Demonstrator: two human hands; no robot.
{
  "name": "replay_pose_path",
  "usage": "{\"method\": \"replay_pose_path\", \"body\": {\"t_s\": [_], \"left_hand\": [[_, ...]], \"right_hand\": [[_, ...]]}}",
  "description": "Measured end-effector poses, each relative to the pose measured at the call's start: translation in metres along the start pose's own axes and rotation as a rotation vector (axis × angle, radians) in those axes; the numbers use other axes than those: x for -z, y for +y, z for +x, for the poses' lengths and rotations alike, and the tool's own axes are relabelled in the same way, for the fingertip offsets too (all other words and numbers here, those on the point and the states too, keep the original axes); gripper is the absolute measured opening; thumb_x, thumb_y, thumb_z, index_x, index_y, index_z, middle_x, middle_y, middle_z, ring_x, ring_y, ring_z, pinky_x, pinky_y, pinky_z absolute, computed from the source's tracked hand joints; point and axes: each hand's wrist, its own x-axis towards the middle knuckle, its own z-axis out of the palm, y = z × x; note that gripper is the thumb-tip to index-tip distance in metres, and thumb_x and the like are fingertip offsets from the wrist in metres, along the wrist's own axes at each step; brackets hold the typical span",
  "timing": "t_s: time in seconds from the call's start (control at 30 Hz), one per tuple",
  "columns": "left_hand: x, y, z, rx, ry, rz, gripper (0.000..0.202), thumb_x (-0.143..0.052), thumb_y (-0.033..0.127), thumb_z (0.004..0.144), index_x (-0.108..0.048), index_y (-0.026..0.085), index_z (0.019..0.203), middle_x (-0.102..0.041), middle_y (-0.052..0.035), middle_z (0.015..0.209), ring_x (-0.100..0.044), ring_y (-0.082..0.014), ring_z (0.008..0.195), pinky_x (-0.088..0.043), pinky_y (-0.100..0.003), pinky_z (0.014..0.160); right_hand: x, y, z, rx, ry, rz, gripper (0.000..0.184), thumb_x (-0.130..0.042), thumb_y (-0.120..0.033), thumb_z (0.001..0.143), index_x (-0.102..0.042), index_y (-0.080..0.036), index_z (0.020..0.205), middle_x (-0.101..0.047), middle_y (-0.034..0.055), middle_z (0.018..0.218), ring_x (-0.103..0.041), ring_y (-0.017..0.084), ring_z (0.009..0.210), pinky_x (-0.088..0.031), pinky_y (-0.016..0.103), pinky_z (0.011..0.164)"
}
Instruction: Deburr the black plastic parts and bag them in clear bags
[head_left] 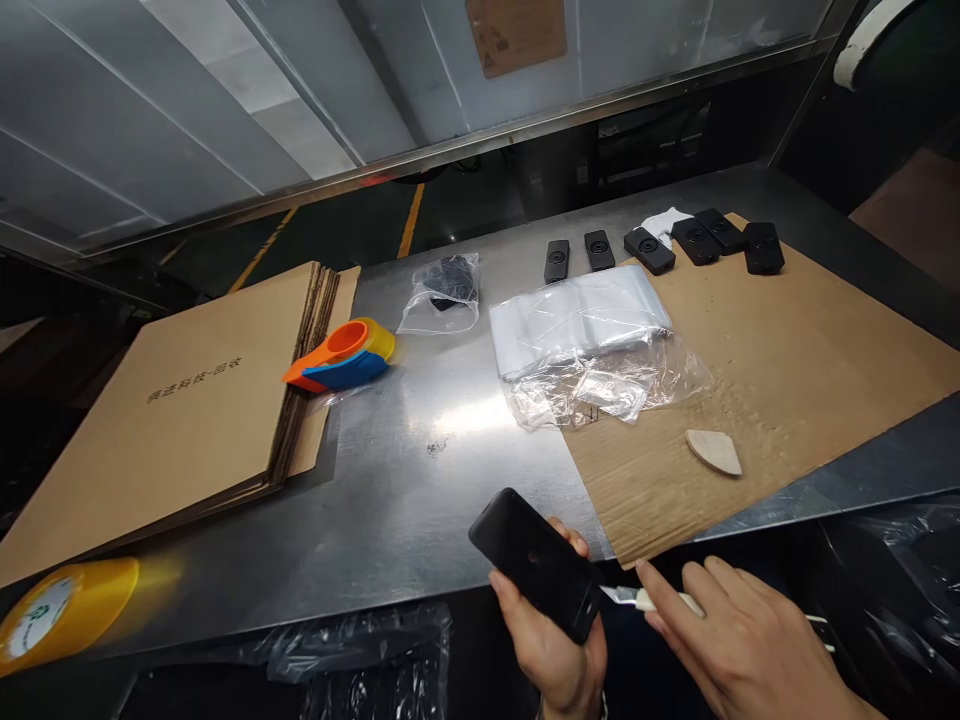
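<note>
the left hand [551, 665] is gripping a black case [534, 565] from beneath, its thumb pressing one long side and its fingertips showing at the other. the case is being held at a slant over the near edge of the table [420, 510]. the right hand [750, 630] is closing around the pale handle [688, 603] of a knife, its forefinger lying along it. the blade [619, 594] is pointing at the lower right end of the case; whether it is touching cannot be told.

on the right, a cardboard sheet [825, 340] is covering part of the table and is bearing a pale wedge-shaped piece [712, 452] near its front edge. a stack of clear bags [581, 318] is lying partly across the sheet, crumpled film [615, 395] spreading in front of it. behind, six small black units [696, 242] are lying in a loose row, a white cloth [664, 222] showing among them. to the left, a clear bag [454, 285] is holding dark items. an orange and blue tape dispenser [345, 355] is sitting against flattened cartons [217, 370]. a yellow tape roll [97, 600] is resting at the near left corner.
</note>
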Motion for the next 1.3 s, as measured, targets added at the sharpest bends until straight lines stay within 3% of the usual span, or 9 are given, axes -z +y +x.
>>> {"method": "replay_pose_path", "body": {"t_s": [0.23, 0.4, 0.5, 0.77, 0.97, 1.07, 1.13, 1.23, 1.3], "left_hand": [[0.002, 0.002, 0.002, 0.079, -0.082, 0.046, 0.043, -0.055, 0.056, 0.075, -0.071, 0.017, 0.083, -0.066, -0.0062, 0.071, -0.059, -0.0151, 0.061, -0.051, -0.024, 0.06], [0.003, 0.003, 0.002, 0.178, -0.096, 0.05, 0.046, -0.045, 0.052, 0.083, -0.07, 0.013, 0.082, -0.065, -0.0081, 0.072, -0.059, -0.0157, 0.061, -0.051, -0.026, 0.061], [0.001, 0.004, 0.002, 0.208, -0.101, 0.055, 0.047, -0.045, 0.053, 0.083, -0.07, 0.013, 0.08, -0.065, -0.0081, 0.072, -0.059, -0.016, 0.061, -0.05, -0.026, 0.061], [0.0, 0.003, 0.002, 0.197, -0.105, 0.112, 0.046, -0.052, 0.056, 0.078, -0.07, 0.014, 0.079, -0.066, -0.0066, 0.07, -0.059, -0.0154, 0.06, -0.05, -0.024, 0.061], [0.006, -0.002, -0.002, 0.103, -0.177, 0.207, 0.048, -0.054, 0.06, 0.074, -0.07, 0.015, 0.077, -0.066, -0.0056, 0.067, -0.059, -0.0154, 0.062, -0.049, -0.023, 0.063], [0.009, -0.005, -0.002, 0.057, -0.209, 0.211, 0.046, -0.055, 0.059, 0.074, -0.07, 0.016, 0.078, -0.067, -0.0054, 0.068, -0.059, -0.0154, 0.063, -0.049, -0.023, 0.063], [0.009, -0.006, -0.002, 0.022, -0.246, 0.179, 0.045, -0.055, 0.059, 0.074, -0.07, 0.017, 0.08, -0.067, -0.0051, 0.07, -0.059, -0.0156, 0.064, -0.048, -0.023, 0.061], [0.006, -0.005, 0.001, 0.058, -0.286, 0.112, 0.046, -0.054, 0.059, 0.075, -0.07, 0.016, 0.082, -0.065, -0.0053, 0.071, -0.059, -0.0155, 0.063, -0.049, -0.023, 0.06], [0.003, -0.003, 0.004, 0.155, -0.284, 0.087, 0.048, -0.051, 0.058, 0.077, -0.069, 0.014, 0.081, -0.064, -0.006, 0.07, -0.058, -0.015, 0.062, -0.049, -0.023, 0.058]], "right_hand": [[-0.001, 0.007, -0.001, 0.02, -0.052, 0.128, 0.034, -0.025, -0.026, 0.099, -0.054, -0.017, 0.113, -0.056, -0.0008, 0.062, -0.054, 0.013, 0.054, -0.031, 0.027, 0.052], [0.001, 0.009, -0.002, -0.012, -0.211, 0.2, 0.034, -0.024, -0.026, 0.099, -0.051, -0.022, 0.079, -0.053, -0.0037, 0.053, -0.052, 0.012, 0.043, -0.025, 0.028, 0.044], [0.001, 0.007, -0.001, -0.004, -0.246, 0.167, 0.036, -0.023, -0.028, 0.099, -0.046, -0.023, 0.071, -0.051, -0.0041, 0.049, -0.051, 0.013, 0.038, -0.021, 0.029, 0.042], [-0.004, 0.007, -0.005, -0.007, -0.265, 0.11, 0.033, -0.022, -0.029, 0.098, -0.044, -0.025, 0.074, -0.051, -0.0049, 0.047, -0.051, 0.017, 0.036, -0.016, 0.03, 0.042], [-0.007, 0.009, -0.009, -0.084, -0.291, 0.147, 0.038, -0.02, -0.034, 0.098, -0.05, -0.026, 0.077, -0.053, -0.0033, 0.046, -0.051, 0.019, 0.037, -0.024, 0.028, 0.044], [-0.01, 0.012, -0.009, -0.225, -0.45, 0.369, 0.042, -0.021, -0.04, 0.097, -0.053, -0.024, 0.075, -0.057, 0.0005, 0.054, -0.056, 0.018, 0.049, -0.032, 0.026, 0.048], [-0.014, 0.014, -0.01, -0.377, -0.66, 0.709, 0.044, -0.02, -0.046, 0.096, -0.052, -0.022, 0.076, -0.053, -0.0007, 0.051, -0.052, 0.015, 0.047, -0.034, 0.023, 0.047], [-0.02, 0.012, -0.012, -0.593, -1.007, 1.359, 0.05, -0.024, -0.059, 0.091, -0.052, -0.019, 0.078, -0.042, -0.0061, 0.041, -0.032, 0.008, 0.031, -0.023, 0.018, 0.033], [-0.021, 0.011, -0.013, -0.638, -1.053, 1.644, 0.056, -0.029, -0.066, 0.085, -0.053, -0.017, 0.076, -0.04, -0.0069, 0.041, -0.027, 0.006, 0.028, -0.017, 0.017, 0.03]]}}
